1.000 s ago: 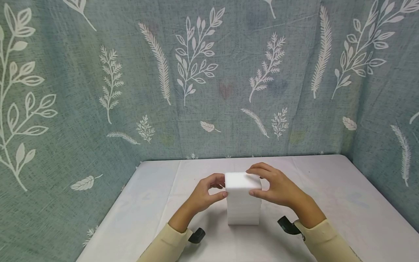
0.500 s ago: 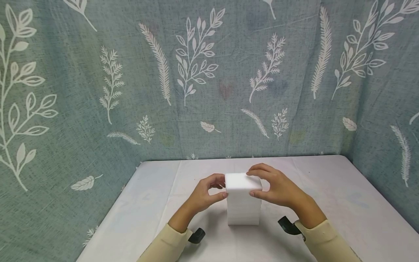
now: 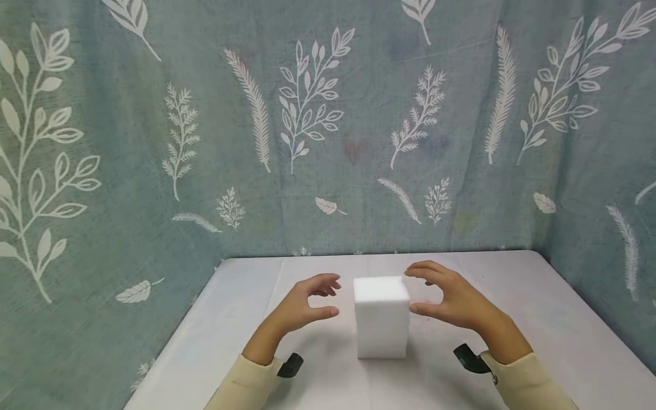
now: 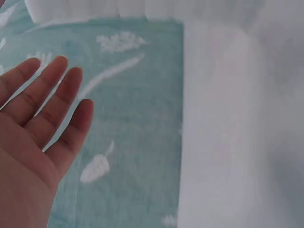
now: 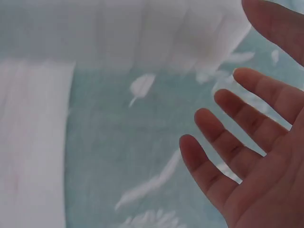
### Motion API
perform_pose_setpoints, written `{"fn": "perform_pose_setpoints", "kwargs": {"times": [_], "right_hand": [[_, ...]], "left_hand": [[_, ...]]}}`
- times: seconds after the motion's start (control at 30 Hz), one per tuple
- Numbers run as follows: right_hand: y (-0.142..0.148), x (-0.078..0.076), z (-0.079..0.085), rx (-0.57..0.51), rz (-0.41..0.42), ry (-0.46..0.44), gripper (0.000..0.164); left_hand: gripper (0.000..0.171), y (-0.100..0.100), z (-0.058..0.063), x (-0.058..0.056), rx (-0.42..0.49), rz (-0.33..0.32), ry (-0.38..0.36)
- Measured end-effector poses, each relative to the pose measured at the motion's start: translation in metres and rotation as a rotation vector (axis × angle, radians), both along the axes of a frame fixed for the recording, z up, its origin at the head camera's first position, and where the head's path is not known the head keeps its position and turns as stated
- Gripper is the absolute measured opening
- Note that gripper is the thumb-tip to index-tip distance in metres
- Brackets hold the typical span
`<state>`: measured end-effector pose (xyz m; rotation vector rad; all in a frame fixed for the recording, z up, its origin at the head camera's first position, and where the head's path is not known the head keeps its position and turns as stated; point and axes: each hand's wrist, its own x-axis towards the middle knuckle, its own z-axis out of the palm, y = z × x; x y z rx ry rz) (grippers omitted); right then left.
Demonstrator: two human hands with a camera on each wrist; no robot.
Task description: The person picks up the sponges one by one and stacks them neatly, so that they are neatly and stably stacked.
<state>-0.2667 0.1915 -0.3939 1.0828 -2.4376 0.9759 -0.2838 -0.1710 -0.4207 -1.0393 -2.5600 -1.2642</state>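
Note:
A tall white stack of flat foam-like slabs (image 3: pixel 381 319) stands upright on the table. Faint seams between its layers show in the wrist views, where the stack (image 5: pixel 142 33) runs along the top. To its left my left hand (image 3: pixel 302 304) hovers apart from it, fingers loosely bent and thumb extended, holding nothing. The left wrist view shows that hand's fingers (image 4: pixel 71 114) spread. On the other side is my right hand (image 3: pixel 451 296), its thumb tip right by the stack's edge; I cannot tell whether it touches. Its fingers (image 5: pixel 223 137) are relaxed, with nothing between them and the thumb.
A white-covered table (image 3: pixel 246 341) lies beneath. Around its back and sides hangs a green-blue cloth (image 3: pixel 359 131) with white leaf prints. A dark wrist-worn device (image 3: pixel 290 365) sits at the left cuff, and another dark device (image 3: pixel 471 359) at the right cuff.
Both hands have let go of the stack and moved outward, left hand to the left and right hand to the right. The stack still stands. The head view has tilted slightly upward.

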Motion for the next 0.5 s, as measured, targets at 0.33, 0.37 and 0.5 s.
{"fn": "perform_pose_setpoints", "kwargs": {"times": [0.33,0.37,0.5], "right_hand": [[0.047,0.013,-0.028,0.112,-0.222,-0.090,0.057],[0.049,0.015,-0.029,0.118,-0.232,-0.092,0.057],[0.056,0.020,-0.033,0.126,-0.272,-0.086,0.057]], "left_hand": [[0.067,-0.049,-0.018,0.027,-0.251,0.163,0.000],[0.068,-0.054,-0.020,0.030,-0.269,0.186,0.001],[0.073,-0.070,-0.026,0.041,-0.310,0.271,-0.001]]}}
